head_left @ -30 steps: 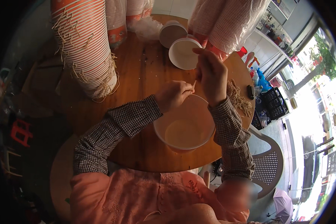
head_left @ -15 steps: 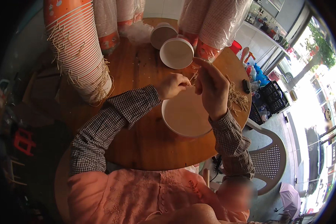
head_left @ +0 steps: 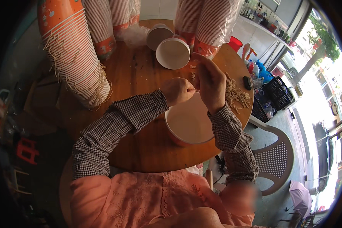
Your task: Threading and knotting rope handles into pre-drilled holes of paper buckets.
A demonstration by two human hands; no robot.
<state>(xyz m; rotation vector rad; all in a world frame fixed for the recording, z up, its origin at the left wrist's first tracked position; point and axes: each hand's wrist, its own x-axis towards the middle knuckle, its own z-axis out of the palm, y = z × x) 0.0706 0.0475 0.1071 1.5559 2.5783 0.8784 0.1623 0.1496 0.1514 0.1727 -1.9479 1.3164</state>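
Observation:
My left hand (head_left: 178, 91) is closed in a pinch over the far rim of a wide paper tub (head_left: 189, 121) with a white inside and an orange outside. Whatever thin thing its fingertips may hold is too small to make out. Close by on the right, my right hand (head_left: 210, 84) is raised with its fingers bent together and the forefinger pointing far left. Its palm side is partly hidden, so any held strand does not show. Beside this hand lies a heap of thin tan strands (head_left: 237, 95), with a few short bits (head_left: 193, 67) beyond.
A tall leaning stack of orange and white tubs (head_left: 74, 57), hung with strands, stands left. Bagged stacks (head_left: 216, 26) rise behind. Two white-lined tubs (head_left: 173, 53) lie tipped at the back. A small black object (head_left: 247, 83) sits near the table's right edge, beyond which is a chair (head_left: 275, 159).
My left hand has turned more knuckles-up and dropped slightly. The right hand has shifted left and its fingers have drawn in. The view has swung slightly.

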